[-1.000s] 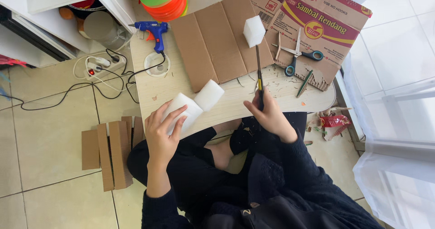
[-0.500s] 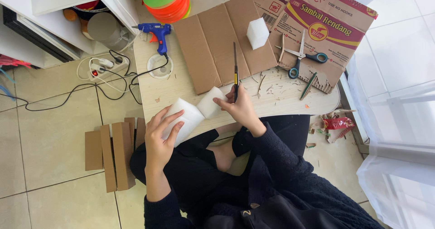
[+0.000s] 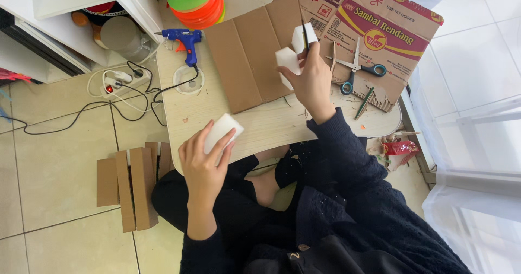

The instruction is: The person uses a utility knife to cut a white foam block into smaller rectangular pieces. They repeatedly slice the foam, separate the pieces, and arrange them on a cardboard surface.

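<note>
Left hand [image 3: 203, 163] grips a white rectangular foam block [image 3: 221, 132] over the near edge of the pale wood-grain table [image 3: 260, 125]; its long axis runs diagonally, upper end pointing up-right. Right hand [image 3: 313, 78] is closed on a second white foam block [image 3: 286, 62] plus a thin dark blade [image 3: 303, 19] pointing away from the person, above the folded brown cardboard sheet [image 3: 247, 54]. A third white foam piece [image 3: 304, 35] sits just beside it. Blue-handled scissors [image 3: 355, 70] and a blue glue gun [image 3: 184, 39] lie on the table.

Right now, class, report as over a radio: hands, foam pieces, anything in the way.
Left hand holds white foam block. Right hand holds foam piece and thin knife above brown cardboard. Scissors beside right hand.
</note>
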